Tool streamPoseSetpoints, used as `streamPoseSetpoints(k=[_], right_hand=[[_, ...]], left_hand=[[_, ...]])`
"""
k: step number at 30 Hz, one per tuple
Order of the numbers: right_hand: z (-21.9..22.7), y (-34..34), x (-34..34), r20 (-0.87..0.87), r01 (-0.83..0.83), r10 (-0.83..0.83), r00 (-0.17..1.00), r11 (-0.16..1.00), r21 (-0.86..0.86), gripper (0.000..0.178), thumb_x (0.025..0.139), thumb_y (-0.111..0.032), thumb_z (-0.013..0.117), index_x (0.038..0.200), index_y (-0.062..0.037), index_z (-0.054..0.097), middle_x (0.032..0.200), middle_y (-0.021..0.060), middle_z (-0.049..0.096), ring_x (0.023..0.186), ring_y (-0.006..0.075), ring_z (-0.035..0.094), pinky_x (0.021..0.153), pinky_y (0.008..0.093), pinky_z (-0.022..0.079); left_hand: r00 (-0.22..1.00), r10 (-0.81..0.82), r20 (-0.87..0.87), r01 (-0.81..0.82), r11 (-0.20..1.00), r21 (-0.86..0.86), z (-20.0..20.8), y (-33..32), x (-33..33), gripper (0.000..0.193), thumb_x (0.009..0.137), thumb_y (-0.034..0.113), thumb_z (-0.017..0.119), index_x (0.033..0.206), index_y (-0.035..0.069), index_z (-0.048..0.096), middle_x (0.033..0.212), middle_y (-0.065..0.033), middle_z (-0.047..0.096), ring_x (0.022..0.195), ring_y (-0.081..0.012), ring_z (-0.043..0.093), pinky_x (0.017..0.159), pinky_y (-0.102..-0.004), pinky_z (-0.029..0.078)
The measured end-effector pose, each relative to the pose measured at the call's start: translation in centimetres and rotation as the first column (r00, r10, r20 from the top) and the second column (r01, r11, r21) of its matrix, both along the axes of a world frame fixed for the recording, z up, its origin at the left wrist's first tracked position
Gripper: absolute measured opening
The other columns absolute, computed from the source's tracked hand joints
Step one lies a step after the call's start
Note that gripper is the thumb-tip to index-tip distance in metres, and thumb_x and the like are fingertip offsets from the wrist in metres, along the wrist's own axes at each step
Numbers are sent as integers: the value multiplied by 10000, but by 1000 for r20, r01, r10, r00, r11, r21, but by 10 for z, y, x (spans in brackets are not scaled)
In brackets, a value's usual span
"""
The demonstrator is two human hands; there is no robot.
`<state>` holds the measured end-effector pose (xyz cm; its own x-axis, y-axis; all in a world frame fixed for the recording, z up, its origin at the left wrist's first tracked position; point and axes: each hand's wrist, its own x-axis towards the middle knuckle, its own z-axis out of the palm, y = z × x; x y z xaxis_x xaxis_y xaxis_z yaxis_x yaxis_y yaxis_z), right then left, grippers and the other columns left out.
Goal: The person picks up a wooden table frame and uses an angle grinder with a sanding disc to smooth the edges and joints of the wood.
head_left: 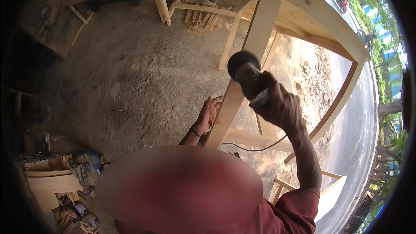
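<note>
A: Counts?
B: From my end: one left hand (211,112), one right hand (281,106), one power tool (249,78), one cord (252,150), one wristband (195,132)
A: Further off?
B: I get one red motorbike (341,1), one white container (210,0)

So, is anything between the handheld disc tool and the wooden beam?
Nothing visible is in between: the disc tool appears over the beam, though contact can't be confirmed. The left hand is at the beam's edge, away from the tool.

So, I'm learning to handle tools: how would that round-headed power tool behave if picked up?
The power tool likely feels stiff, looking solid and unbending in the right hand. Its broad, dark disc at one end may make it nose-heavy.
</note>
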<state>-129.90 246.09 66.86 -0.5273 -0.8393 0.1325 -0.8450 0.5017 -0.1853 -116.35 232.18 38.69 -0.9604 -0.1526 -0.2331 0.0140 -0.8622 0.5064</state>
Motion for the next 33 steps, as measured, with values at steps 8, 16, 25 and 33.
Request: streamPoseSetpoints(k=[8, 16, 25, 33], right_hand=[[41, -6, -19, 38, 209, -206, 978, 954, -214, 687, 814, -275, 778, 1377, -196, 392, 961, 232, 718, 840, 437, 703, 690, 496, 559], [-79, 37, 86, -34, 37, -41, 999, 993, -111, 702, 806, -358, 779, 1367, -146, 415, 815, 219, 699, 666, 403, 712, 528, 487, 570], [-165, 91, 163, -94, -121, 118, 989, 993, -18, 672, 811, -397, 749, 1405, -222, 486, 827, 144, 616, 593, 342, 674, 513, 467, 537], [-110, 72, 130, -45, 9, -10, 999, 1000, -10, 735, 719, -325, 840, 1346, -130, 510, 933, 190, 703, 752, 395, 704, 635, 491, 572]], left_hand=[[915, 64, 398, 85, 935, -345, -66, 49, 88, 713, 1047, 603, 262, 1422, 36, 474, 1323, -131, 621, 1173, -232, 612, 996, -381, 469], [769, 13, 639, 265, 903, -337, -90, 20, 243, 742, 1022, 640, 282, 1423, 43, 466, 1292, -136, 642, 1140, -255, 632, 1021, -423, 450], [146, 43, 988, 320, 943, -88, -240, -35, 475, 655, 1042, 548, 328, 1475, 67, 428, 1177, -86, 671, 945, -217, 659, 713, -362, 535], [637, 106, 764, 692, 358, -627, -267, -23, 568, 280, 1007, 336, 504, 1151, 104, 563, 1084, -108, 657, 964, -268, 664, 764, -457, 539]])
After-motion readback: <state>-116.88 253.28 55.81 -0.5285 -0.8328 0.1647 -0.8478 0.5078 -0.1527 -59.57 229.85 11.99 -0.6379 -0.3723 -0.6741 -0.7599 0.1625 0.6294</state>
